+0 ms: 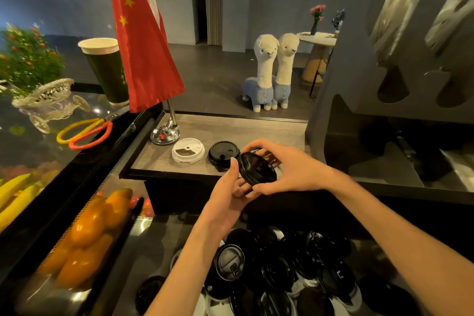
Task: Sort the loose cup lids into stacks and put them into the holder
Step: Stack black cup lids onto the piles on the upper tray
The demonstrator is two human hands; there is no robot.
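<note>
Counter [205, 123]: fingers [259, 147] (curled) round lid [257, 169]

No wording can be read anywhere: the tall dark green paper cup [106, 71] bears only a blurred gold mark, far left of the fingers.
</note>
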